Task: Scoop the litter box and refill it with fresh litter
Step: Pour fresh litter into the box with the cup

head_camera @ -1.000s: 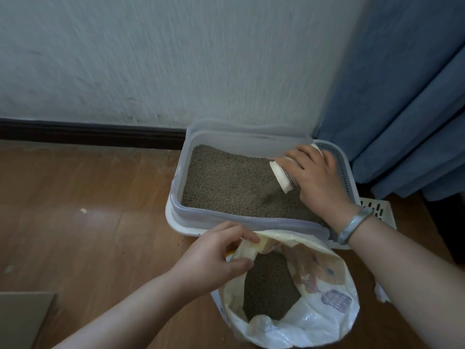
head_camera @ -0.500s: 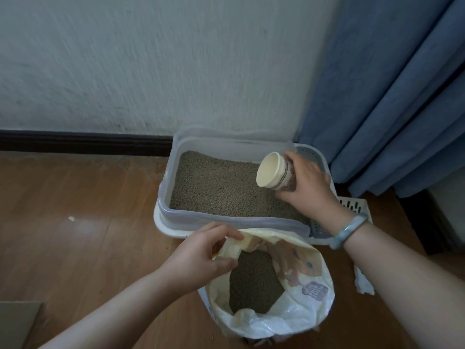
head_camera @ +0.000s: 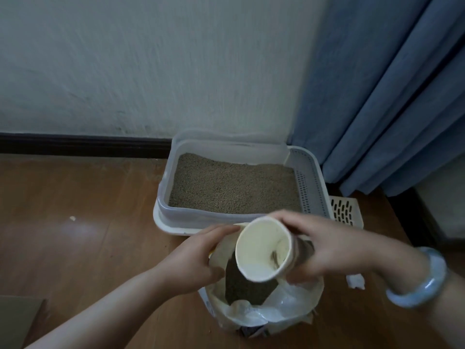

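Note:
The litter box [head_camera: 164, 210], pale plastic with a raised rim, stands against the wall and holds a level bed of tan litter [head_camera: 234, 188]. In front of it stands an open litter bag [head_camera: 266, 313] with dark litter showing inside. My left hand [head_camera: 198, 258] pinches the bag's left rim and holds it open. My right hand [head_camera: 334, 248] grips a cream paper cup [head_camera: 261, 250] on its side above the bag's mouth, opening facing me, with a few grains inside.
A slotted cream scoop [head_camera: 346, 210] lies on the floor to the right of the box. Blue curtains [head_camera: 392, 96] hang at the right. A white scrap [head_camera: 355, 281] lies by my right wrist. A cardboard corner [head_camera: 17, 318] shows at lower left on the wood floor.
My right hand has brought the cup back from over the litter box to above the open bag, its mouth now facing me. My left hand stays on the bag's rim.

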The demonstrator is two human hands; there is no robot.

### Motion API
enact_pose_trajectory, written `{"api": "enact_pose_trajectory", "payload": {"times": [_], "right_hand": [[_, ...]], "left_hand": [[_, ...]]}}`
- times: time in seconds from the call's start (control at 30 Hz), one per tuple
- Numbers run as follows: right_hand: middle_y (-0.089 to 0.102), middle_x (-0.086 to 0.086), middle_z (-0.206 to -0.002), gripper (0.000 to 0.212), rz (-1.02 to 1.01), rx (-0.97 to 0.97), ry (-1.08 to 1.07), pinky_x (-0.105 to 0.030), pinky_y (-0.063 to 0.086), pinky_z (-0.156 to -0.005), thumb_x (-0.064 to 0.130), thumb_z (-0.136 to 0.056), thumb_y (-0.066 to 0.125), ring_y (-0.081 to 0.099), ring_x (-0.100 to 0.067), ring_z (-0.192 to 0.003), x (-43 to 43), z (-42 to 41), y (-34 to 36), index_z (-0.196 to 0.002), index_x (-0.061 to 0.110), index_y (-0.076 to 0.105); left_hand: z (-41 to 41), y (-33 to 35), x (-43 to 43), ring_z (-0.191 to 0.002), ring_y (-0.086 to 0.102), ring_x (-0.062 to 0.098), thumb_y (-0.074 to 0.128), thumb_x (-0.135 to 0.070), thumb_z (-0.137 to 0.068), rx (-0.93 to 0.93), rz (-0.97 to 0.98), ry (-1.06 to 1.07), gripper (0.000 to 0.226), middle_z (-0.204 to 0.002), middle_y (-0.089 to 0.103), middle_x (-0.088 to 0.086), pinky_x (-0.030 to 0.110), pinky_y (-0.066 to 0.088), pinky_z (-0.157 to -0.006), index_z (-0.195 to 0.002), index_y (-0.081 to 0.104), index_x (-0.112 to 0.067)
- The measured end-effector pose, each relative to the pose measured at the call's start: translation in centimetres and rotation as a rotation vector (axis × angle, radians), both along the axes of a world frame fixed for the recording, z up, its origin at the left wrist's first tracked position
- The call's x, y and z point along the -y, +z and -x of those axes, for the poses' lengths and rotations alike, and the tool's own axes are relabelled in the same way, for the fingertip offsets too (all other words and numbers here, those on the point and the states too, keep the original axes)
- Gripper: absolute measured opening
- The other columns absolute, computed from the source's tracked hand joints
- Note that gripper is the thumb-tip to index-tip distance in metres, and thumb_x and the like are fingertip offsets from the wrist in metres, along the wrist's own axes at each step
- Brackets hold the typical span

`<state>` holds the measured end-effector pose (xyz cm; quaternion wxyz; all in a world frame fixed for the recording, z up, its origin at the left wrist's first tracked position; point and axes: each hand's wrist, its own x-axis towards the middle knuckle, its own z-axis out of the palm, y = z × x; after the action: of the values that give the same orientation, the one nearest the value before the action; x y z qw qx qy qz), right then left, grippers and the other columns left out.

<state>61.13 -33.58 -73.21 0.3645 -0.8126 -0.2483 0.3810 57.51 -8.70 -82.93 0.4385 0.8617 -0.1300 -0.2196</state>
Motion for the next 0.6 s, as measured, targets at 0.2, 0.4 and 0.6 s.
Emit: {"api": "enact_pose_trajectory", "payload": {"times": [0.2, 0.4, 0.6], "right_hand": [[0.046, 0.013, -0.127, 0.067, 0.459, 0.499, 0.338, -0.032, 0.037, -0.101, 0.018, -0.073, 0.066, 0.043, -0.01, -0.117, -1.4, 2.2, -5.8, -0.133, 0.033, 0.038], [0.061, 0.005, -0.06, 0.021, 0.556, 1.012, 0.289, -0.028, 0.048, -0.056, 0.03, -0.053, 0.081, 0.059, -0.019, -0.056, -5.4, 3.3, -13.8, -0.067, 0.022, 0.068], [0.068, -0.002, -0.094, 0.021, 0.555, 0.877, 0.253, -0.036, 0.052, -0.081, 0.027, -0.075, 0.069, 0.063, -0.025, -0.09, -5.8, 2.2, -17.4, -0.096, 0.021, 0.067]], "left_hand": [[0.0, 0.1, 0.0, -0.114, 0.048, -0.008, 0.069, -0.005, -0.069, -0.013, -0.004, 0.009, 0.084, -0.128, 0.046, -0.027, 0.016, 0.046, -0.091, -0.136, 0.038, -0.045], [0.0, -0.2, 0.4, -0.121, 0.043, -0.008, 0.063, -0.006, -0.062, 0.025, -0.026, 0.009, 0.087, -0.131, 0.043, -0.03, 0.02, 0.043, -0.095, -0.134, 0.038, -0.049], [0.0, -0.2, 0.6, -0.119, 0.043, -0.005, 0.063, -0.004, -0.065, 0.071, -0.075, -0.025, 0.087, -0.131, 0.043, -0.028, 0.013, 0.039, -0.091, -0.138, 0.037, -0.044]]}}
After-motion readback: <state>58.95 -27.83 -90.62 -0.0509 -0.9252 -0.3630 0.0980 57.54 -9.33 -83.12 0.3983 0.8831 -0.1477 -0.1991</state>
